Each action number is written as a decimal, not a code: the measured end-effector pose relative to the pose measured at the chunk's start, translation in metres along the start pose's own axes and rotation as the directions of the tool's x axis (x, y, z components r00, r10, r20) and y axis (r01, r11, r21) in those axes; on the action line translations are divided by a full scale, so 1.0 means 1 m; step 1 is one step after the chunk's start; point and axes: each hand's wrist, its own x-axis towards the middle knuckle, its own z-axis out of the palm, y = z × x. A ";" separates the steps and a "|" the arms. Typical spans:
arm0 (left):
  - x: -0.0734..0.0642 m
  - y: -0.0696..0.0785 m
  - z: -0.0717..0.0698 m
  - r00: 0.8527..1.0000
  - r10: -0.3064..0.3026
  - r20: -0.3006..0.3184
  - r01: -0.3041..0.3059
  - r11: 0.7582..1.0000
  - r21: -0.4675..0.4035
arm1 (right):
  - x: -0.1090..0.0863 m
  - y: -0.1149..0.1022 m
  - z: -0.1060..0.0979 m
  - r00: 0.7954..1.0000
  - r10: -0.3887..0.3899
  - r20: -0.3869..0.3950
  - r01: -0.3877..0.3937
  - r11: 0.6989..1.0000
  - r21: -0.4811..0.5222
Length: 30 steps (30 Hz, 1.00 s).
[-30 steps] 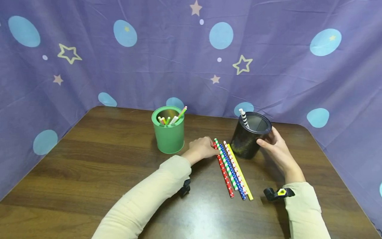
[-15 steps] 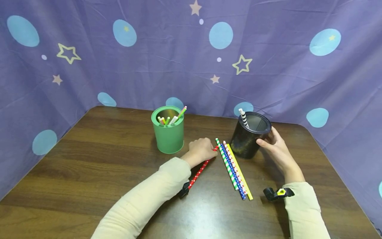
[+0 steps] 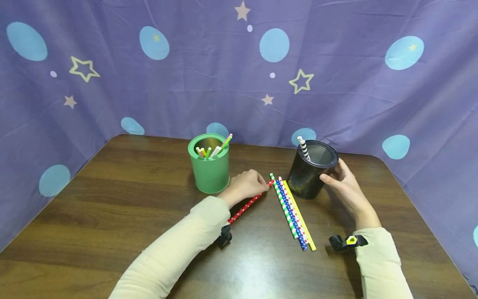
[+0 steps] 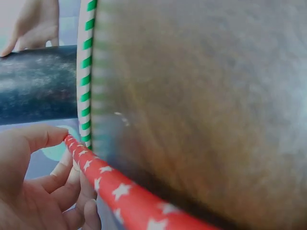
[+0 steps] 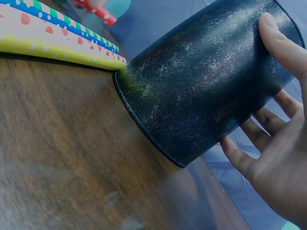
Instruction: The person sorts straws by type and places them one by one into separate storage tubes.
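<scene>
My left hand point(image 3: 244, 187) pinches a red paper straw with white stars point(image 3: 244, 210) near its far end, between thumb and fingertips. In the left wrist view the straw slants away from the thumb toward the lower right. Curved round the side of a black can point(image 3: 308, 178) are the thumb and fingers of my right hand point(image 3: 347, 191); the can stands on the table. A black-and-white striped straw point(image 3: 304, 148) leans inside it. Left of the can lie a green-striped straw point(image 3: 282, 203), a blue one point(image 3: 302, 244), a white one with red spots and a yellow one point(image 3: 305, 220), side by side.
A green can point(image 3: 211, 176) holding several straws stands left of my left hand. Brown wooden table point(image 3: 112, 199) lies under everything. A purple curtain point(image 3: 209, 83) with stars and circles hangs behind it.
My left hand has drawn the red straw leftward out of the row, swinging its near end toward the left forearm. The right hand and the black can have stayed put.
</scene>
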 end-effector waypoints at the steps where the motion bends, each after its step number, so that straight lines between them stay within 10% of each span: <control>1: -0.001 0.000 -0.002 1.000 0.006 -0.005 -0.006 1.000 -0.006 | 0.000 0.000 0.000 1.000 0.001 0.000 -0.001 1.000 -0.001; 17: -0.017 0.025 -0.045 0.976 0.123 -0.180 -0.155 0.973 -0.174 | 0.000 0.002 -0.001 1.000 -0.027 0.003 0.027 1.000 0.011; 30: -0.039 0.054 -0.086 0.917 0.240 -0.318 -0.352 0.862 -0.365 | 0.000 0.001 -0.001 1.000 -0.024 0.005 0.024 1.000 0.007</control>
